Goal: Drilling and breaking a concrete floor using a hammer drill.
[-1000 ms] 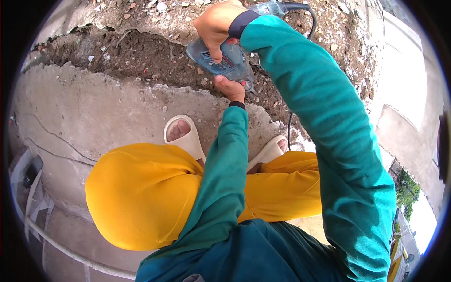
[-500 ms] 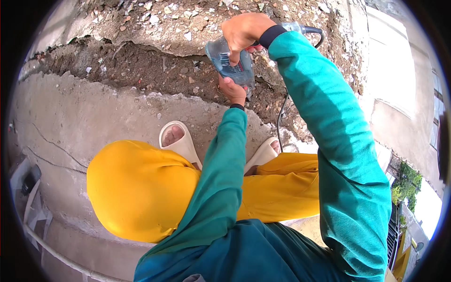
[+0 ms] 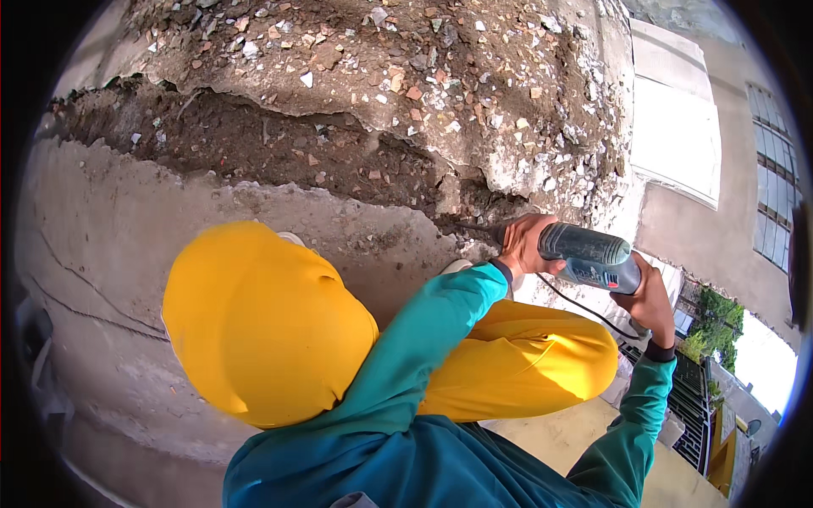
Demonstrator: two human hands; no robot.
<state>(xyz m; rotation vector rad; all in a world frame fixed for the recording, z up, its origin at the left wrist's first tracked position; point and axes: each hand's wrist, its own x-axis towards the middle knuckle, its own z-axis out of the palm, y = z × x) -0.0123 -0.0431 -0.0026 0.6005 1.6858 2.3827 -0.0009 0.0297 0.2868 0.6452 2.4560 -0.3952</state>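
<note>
A dark grey-blue hammer drill point(image 3: 589, 250) lies nearly level between my hands at the right, its front end toward the left. Fingers of my left hand point(image 3: 527, 241) wrap round its front part, just behind the slim dark bit point(image 3: 474, 227). At the back end, my right hand point(image 3: 650, 298) grips the rear handle, partly hidden behind the body. The bit reaches over the right end of a broken trench point(image 3: 339, 152) of dark soil; I cannot tell whether its tip touches the ground. A black cord point(image 3: 584, 311) hangs in a curve below the drill.
Rubble and broken tile pieces point(image 3: 423, 76) cover the ground beyond the trench. A concrete slab point(image 3: 118, 220) runs along the near side. My knees in yellow trousers point(image 3: 267, 326) are bent close to my arms. A dark rope or cable point(image 3: 102, 317) lies at the left; a metal gate point(image 3: 694, 415) stands at the right.
The drill has moved right and nearer to me and turned level, with its bit now showing. My right arm has swung down to the right. My right knee is raised more.
</note>
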